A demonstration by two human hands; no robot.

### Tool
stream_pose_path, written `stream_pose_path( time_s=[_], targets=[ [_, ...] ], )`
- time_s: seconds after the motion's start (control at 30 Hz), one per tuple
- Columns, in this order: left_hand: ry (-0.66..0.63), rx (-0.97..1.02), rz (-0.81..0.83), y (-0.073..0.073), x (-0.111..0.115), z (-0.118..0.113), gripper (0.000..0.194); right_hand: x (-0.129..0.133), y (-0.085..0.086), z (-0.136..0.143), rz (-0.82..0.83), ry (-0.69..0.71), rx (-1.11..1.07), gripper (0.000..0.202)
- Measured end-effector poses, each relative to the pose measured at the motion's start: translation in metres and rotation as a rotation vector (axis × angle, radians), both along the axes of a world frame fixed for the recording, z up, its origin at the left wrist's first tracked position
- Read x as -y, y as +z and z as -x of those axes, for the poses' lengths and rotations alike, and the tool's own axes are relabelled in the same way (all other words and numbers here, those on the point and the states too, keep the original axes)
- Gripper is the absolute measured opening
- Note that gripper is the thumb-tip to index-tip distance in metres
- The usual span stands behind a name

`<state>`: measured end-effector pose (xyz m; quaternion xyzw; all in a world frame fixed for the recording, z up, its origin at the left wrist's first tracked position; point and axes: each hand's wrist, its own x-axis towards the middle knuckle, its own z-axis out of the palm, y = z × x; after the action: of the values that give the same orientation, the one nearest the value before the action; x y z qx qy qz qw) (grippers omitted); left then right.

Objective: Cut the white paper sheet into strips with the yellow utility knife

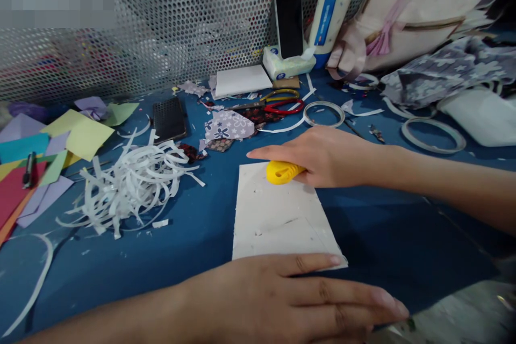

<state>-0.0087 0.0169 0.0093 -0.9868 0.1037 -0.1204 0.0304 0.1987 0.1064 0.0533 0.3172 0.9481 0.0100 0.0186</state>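
Observation:
A white rectangular board (pixel 278 215) with small marks and rough edges lies flat on the blue table. My right hand (pixel 326 156) is closed around a yellow utility knife (pixel 282 172) at the board's far edge, its index finger stretched to the left. Only the rounded handle end with a hole shows; any blade is hidden. Along the board's near edge lies my left hand (pixel 282 298), fingers stretched out flat and holding nothing. It covers part of that edge.
Curled white paper strips (pixel 133 183) and coloured papers (pixel 86 137) lie left. Behind are a black phone (pixel 169 118), red-handled scissors (pixel 286 106), fabric scraps (pixel 229 125) and a tape roll (pixel 324 114). A phone (pixel 289 21) leans upright on a tissue pack (pixel 288 67).

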Motion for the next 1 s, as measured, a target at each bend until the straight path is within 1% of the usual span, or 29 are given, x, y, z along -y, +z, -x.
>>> stream_pose_path(
  time_s=[0.23,0.37,0.5,0.63,0.8,1.0],
  targets=[
    [-0.013,-0.023,-0.009,-0.0001,-0.0008,0.0007,0.057,-0.0002,0.0006,-0.0007,0.01,0.009,-0.011,0.072],
    [-0.01,0.002,-0.011,0.0005,-0.0012,0.0004,0.057,-0.0004,-0.0005,-0.001,0.01,0.015,-0.021,0.071],
    [0.012,0.011,-0.034,0.0032,-0.0012,0.0007,0.052,-0.0008,-0.0016,-0.0018,0.011,0.028,-0.023,0.069],
    [0.024,-0.001,-0.02,0.0053,-0.0003,0.0009,0.05,-0.0009,-0.0015,-0.0023,-0.002,0.019,-0.015,0.068],
    [0.008,0.008,-0.005,0.0044,0.0001,-0.0003,0.05,-0.0017,-0.0015,-0.0027,-0.001,0.021,-0.01,0.067],
    [0.004,0.022,-0.042,0.0032,-0.0004,-0.0001,0.048,-0.0034,-0.0035,-0.005,0.004,0.036,-0.032,0.066]
  ],
)
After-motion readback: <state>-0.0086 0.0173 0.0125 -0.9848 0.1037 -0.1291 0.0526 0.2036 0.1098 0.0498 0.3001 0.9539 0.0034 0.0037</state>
